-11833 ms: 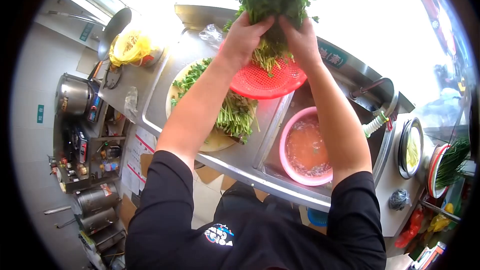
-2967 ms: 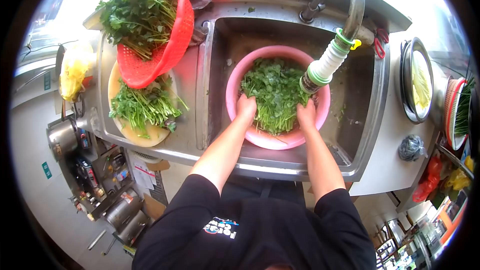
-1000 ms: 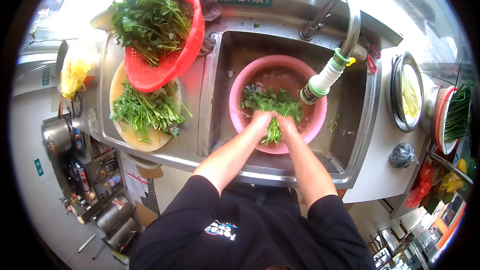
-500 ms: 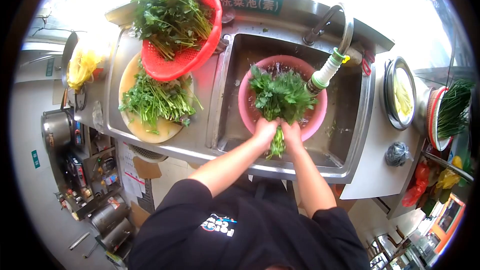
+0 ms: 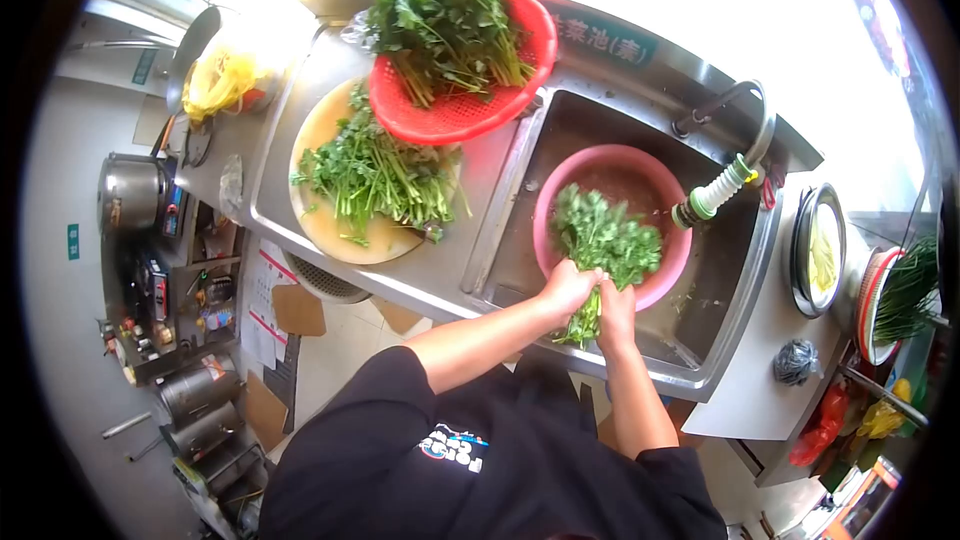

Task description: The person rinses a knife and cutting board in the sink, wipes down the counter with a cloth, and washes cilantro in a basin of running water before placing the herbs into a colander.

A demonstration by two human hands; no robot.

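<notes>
My left hand (image 5: 570, 288) is closed around the stems of a bunch of leafy green herbs (image 5: 606, 230), much like coriander or celery. Beside it, my right hand (image 5: 617, 312) grips the same stems. The leaves point away from me over a pink basin (image 5: 686, 253) in the sink, while the stem ends stick out below my hands. Dark water shows in part of the basin. A white and green tap nozzle (image 5: 712, 195) hangs at the basin's right rim.
Left of the sink, a red colander (image 5: 455, 122) heaped with greens overlaps a round board (image 5: 318, 228) bearing more cut greens. The steel sink (image 5: 725, 330) encloses the basin. To the right are a bowl of pale vegetable (image 5: 822, 250) and a dark plastic bag (image 5: 797, 362).
My view has swung, shifting the basin and counter rightward in the picture. Water splashing around the leaves has died down. Both hands still hold the bunch, its leaves now gathered more tightly.
</notes>
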